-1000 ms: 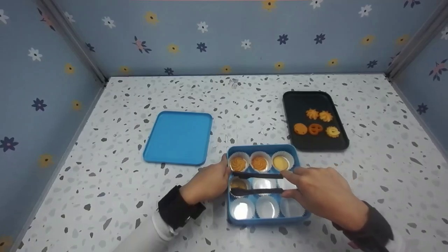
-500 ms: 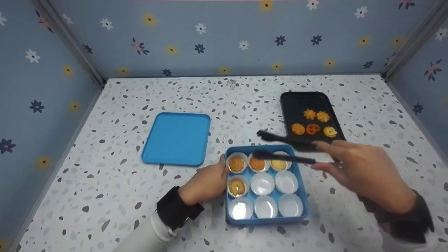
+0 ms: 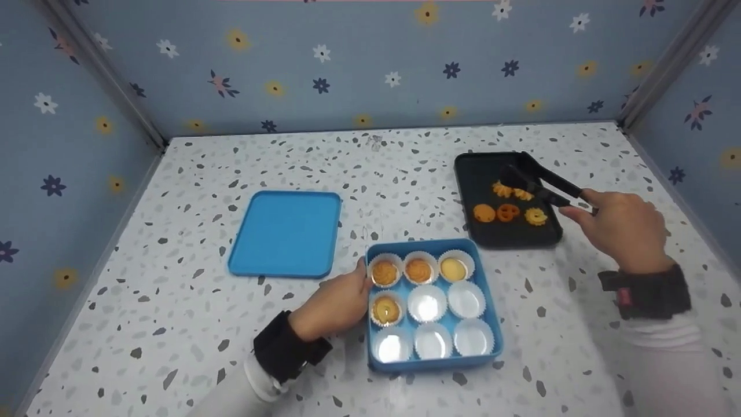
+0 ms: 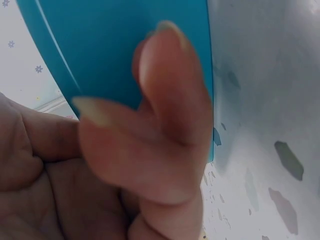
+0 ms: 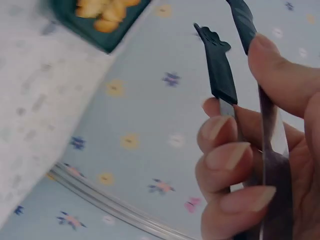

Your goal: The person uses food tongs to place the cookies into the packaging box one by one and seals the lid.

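Observation:
My left hand (image 3: 336,304) rests against the left side of a blue box (image 3: 431,366), fingers bent at its outer wall in the left wrist view. White paper cups (image 3: 427,303) stand in rows of three inside. Cookies sit in the three back-row cups and in the left cup (image 3: 386,310) of the middle row. My right hand (image 3: 625,229) holds black-tipped tongs (image 3: 557,179), their arms spread over the black tray (image 3: 472,174). One tip overlaps the piped cookies (image 3: 523,195) in the head view. No cookie shows between the tips.
Nearer on the black tray lie a round cookie (image 3: 484,213), a pretzel-shaped cookie (image 3: 508,213) and a pale ruffled one (image 3: 535,217). A flat blue square tray or lid (image 3: 283,231) lies left of the box. Flowered panels (image 3: 359,63) enclose the speckled table (image 3: 393,185).
My right hand has carried the tongs from over the box, up and right, to the black tray. The left hand has stayed at the box's side.

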A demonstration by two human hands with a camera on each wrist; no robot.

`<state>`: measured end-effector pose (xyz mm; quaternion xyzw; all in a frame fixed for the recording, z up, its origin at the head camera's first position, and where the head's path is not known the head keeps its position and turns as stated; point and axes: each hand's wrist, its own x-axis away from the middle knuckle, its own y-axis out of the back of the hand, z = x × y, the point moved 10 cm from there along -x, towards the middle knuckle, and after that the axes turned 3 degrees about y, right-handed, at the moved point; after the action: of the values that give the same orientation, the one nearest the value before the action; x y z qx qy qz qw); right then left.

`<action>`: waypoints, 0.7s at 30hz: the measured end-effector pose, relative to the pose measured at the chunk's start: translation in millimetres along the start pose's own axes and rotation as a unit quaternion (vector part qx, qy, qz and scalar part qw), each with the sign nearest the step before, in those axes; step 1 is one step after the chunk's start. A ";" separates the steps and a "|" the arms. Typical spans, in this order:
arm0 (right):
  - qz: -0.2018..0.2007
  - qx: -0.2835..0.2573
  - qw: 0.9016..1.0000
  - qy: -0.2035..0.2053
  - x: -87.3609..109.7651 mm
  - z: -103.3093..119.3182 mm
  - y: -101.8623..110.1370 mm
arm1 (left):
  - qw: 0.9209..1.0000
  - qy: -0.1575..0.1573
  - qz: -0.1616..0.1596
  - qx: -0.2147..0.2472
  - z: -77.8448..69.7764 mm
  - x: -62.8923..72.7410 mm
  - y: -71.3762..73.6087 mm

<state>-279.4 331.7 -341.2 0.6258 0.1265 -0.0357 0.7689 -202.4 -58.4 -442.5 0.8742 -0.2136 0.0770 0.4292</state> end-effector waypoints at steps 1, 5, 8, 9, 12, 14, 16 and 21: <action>0.009 -0.002 1.000 -0.003 -2.6 -2.2 -7.0 | 1.000 -0.004 -0.003 -0.003 -0.5 0.4 0.5; 0.026 -0.005 1.000 -0.013 -8.9 -5.7 -27.0 | 1.000 -0.014 -0.009 -0.016 -2.0 0.8 0.9; 0.027 -0.003 0.999 -0.018 -11.1 -7.1 -36.0 | 1.000 -0.012 -0.007 -0.013 -2.1 0.6 0.6; 0.029 -0.003 0.999 -0.021 -11.9 -7.6 -38.9 | 1.000 -0.011 -0.007 -0.013 -2.2 0.7 0.6; 0.043 -0.001 0.999 -0.028 -14.4 -9.9 -48.0 | 1.000 -0.008 -0.007 -0.011 -1.9 0.8 0.6; 0.053 0.002 0.998 -0.030 -15.9 -10.7 -53.2 | 1.000 -0.008 -0.007 -0.009 -1.7 0.5 0.6; 0.056 0.003 0.998 -0.029 -17.2 -10.9 -56.3 | 1.000 -0.009 -0.007 -0.007 -1.8 0.1 0.7; 0.043 0.004 0.999 -0.020 -18.2 -7.1 -57.6 | 1.000 -0.014 -0.009 -0.001 -2.4 0.1 1.3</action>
<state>-310.2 324.3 -393.1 0.6326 0.0838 -0.0160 0.7698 -202.8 -57.3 -440.0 0.8766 -0.2119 0.0604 0.4279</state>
